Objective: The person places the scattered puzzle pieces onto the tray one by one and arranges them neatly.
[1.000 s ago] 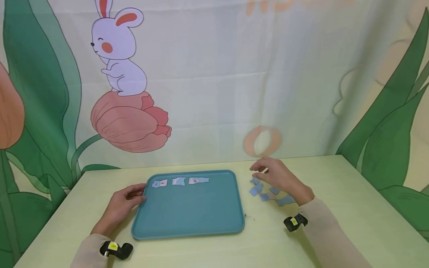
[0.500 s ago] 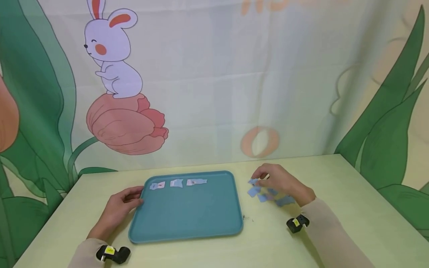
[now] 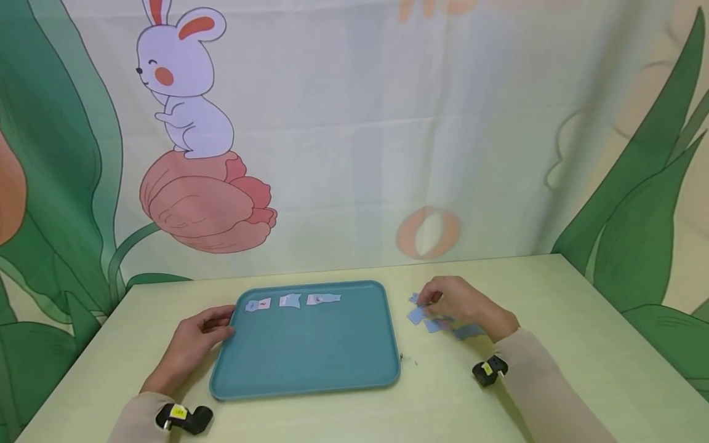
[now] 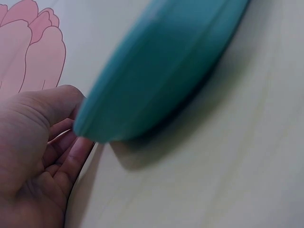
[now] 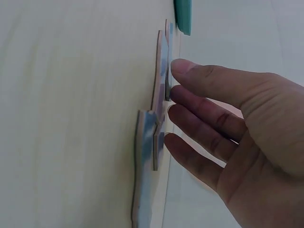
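A teal tray (image 3: 310, 360) lies on the table, with 3 light-blue-and-white puzzle pieces (image 3: 290, 300) in a row along its far side. My left hand (image 3: 194, 338) grips the tray's left rim; in the left wrist view the thumb is above the tray edge (image 4: 156, 71) and fingers reach under it. Right of the tray, my right hand (image 3: 456, 301) is low over several loose blue puzzle pieces (image 3: 418, 315), partly hiding them. The right wrist view has its fingertips (image 5: 183, 66) right at the faces of the thin, flat pieces (image 5: 144, 166), thumb and fingers apart, nothing between them.
Behind the pale yellow table (image 3: 443, 406) hangs a cloth backdrop (image 3: 332, 154) printed with a rabbit, tulips and leaves. Black wrist cameras (image 3: 184, 418) are on both sleeves. A small dark mark (image 3: 407, 358) shows beside the tray's right edge.
My right hand has come down from above the loose pieces to right over them, covering more of them. My left hand stays at the tray's rim. The head view has shifted slightly.
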The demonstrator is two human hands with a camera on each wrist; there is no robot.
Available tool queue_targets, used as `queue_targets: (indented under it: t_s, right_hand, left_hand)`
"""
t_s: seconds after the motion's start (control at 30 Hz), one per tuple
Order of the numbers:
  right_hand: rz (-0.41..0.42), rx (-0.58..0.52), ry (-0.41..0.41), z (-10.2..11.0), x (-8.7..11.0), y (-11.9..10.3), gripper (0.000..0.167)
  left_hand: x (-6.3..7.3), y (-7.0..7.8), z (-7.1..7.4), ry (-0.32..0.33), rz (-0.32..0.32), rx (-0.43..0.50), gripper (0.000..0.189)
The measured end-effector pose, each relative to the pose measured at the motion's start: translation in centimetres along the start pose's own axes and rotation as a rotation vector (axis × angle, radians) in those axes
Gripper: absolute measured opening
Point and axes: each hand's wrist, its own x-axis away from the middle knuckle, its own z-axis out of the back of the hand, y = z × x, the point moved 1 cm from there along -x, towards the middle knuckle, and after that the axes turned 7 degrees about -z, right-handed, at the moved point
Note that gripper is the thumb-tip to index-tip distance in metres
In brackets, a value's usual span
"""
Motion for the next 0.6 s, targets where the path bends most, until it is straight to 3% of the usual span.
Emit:
queue_targets:
  t_s: [0.6]
  right_hand:
    - [0.019, 0.046, -0.01, -0.37, -0.04, 0.29, 0.007]
  left_hand:
    - [0.18, -0.13, -0.1, 0.003, -0.012, 0.013, 0.055]
